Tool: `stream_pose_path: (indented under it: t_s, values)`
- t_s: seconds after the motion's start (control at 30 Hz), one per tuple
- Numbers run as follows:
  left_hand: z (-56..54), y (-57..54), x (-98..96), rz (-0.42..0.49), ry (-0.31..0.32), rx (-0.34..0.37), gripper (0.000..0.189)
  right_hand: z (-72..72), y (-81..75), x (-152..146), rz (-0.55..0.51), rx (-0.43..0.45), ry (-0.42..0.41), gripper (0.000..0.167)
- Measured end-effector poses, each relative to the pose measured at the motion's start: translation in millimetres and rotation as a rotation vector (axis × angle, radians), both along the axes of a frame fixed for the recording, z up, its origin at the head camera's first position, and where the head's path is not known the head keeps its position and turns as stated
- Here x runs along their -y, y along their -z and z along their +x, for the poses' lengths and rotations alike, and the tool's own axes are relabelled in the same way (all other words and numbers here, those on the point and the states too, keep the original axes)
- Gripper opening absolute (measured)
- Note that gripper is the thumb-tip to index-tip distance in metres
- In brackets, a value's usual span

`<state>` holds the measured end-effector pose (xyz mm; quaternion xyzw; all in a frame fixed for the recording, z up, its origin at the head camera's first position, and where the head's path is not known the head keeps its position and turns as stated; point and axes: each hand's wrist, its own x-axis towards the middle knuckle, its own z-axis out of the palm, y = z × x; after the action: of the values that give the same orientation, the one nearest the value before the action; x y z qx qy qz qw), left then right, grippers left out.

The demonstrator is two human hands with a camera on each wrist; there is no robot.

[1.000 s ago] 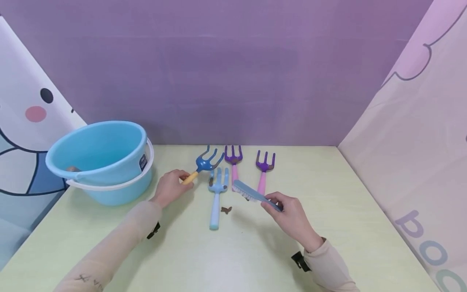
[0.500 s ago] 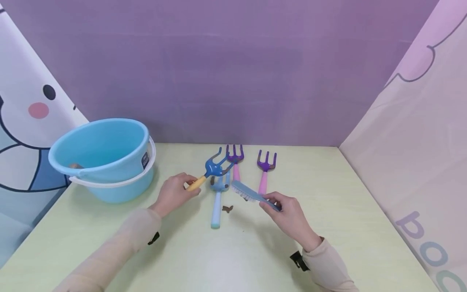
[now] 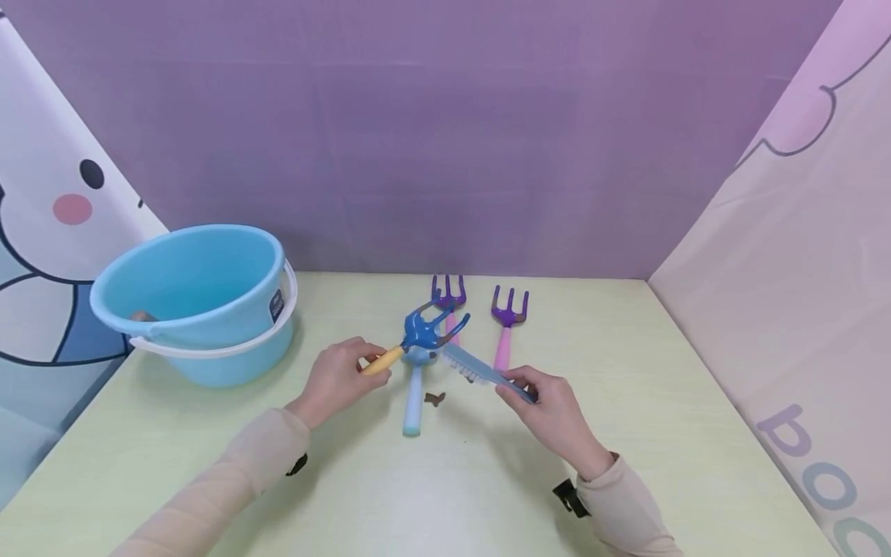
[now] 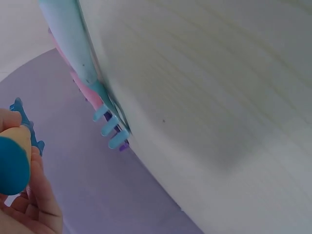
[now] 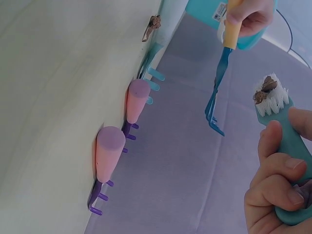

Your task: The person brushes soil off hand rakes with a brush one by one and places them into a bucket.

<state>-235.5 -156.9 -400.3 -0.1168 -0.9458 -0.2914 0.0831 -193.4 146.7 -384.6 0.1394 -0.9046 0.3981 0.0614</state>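
My left hand (image 3: pixel 341 381) holds a blue hand fork (image 3: pixel 421 331) by its yellow handle, raised above the table with the tines pointing right and away. In my right hand (image 3: pixel 555 414) is a blue-grey scrubbing brush (image 3: pixel 480 367), pinched at the handle, its white bristles facing down. Brown bits (image 5: pixel 265 90) cling to those bristles in the right wrist view. The brush tip is close to the fork head; whether they touch I cannot tell. Beneath the raised fork lies a light blue hand fork (image 3: pixel 413 404), its head partly hidden.
Two purple hand forks with pink handles lie behind, one (image 3: pixel 509 316) at right and one (image 3: pixel 448 291) partly covered. A brown scrap (image 3: pixel 435 399) lies on the table (image 3: pixel 390 495). At left stands a light blue bucket (image 3: pixel 209 371) with something brown inside. A purple backdrop (image 3: pixel 445 139) closes the rear.
My left hand has moved right and slightly nearer, bringing the blue fork over the light blue one and toward the brush. The right hand and brush have hardly moved.
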Motion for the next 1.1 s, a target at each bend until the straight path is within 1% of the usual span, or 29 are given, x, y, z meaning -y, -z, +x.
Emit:
stream_pose_path:
  t_s: [0.13, 0.27, 0.4, 0.53, 0.67, 0.83, 0.9, 0.97, 1.1]
  values:
    - [2.7, 1.9, -1.6, 0.018, 0.020, -0.016, 0.030, -0.2, -0.7, 0, -0.002, -0.009, -0.005, 0.021]
    - [5.5, 3.3, -3.9, 0.034, 0.033, -0.017, 0.030, -0.3, -1.9, 2, -0.006, -0.007, -0.008, 0.021]
    - [8.0, 3.0, -6.4, 0.034, 0.038, -0.011, 0.030, -1.0, -1.9, 3, -0.006, -0.005, -0.012, 0.021]
    - [10.4, 1.6, -8.4, 0.035, 0.048, -0.021, 0.029, -2.4, -2.3, 3, -0.011, -0.004, -0.014, 0.021]
    - [12.9, 1.7, -10.2, 0.032, 0.055, -0.031, 0.029, -3.6, -3.3, 5, -0.016, 0.000, 0.002, 0.020]
    - [16.2, 2.1, -13.0, 0.027, 0.051, -0.023, 0.030, -2.8, -5.5, 9, -0.009, -0.012, 0.040, 0.019]
    - [17.3, 1.9, -14.0, 0.024, 0.052, -0.019, 0.030, -2.4, -6.8, 11, 0.000, -0.032, 0.056, 0.020]
    - [18.3, 2.2, -14.8, 0.017, 0.056, -0.024, 0.029, -2.6, -7.5, 13, 0.014, -0.074, 0.071, 0.021]
    - [20.5, 2.2, -16.8, 0.000, 0.070, -0.054, 0.027, -3.7, -7.4, 17, 0.066, -0.215, 0.108, 0.021]
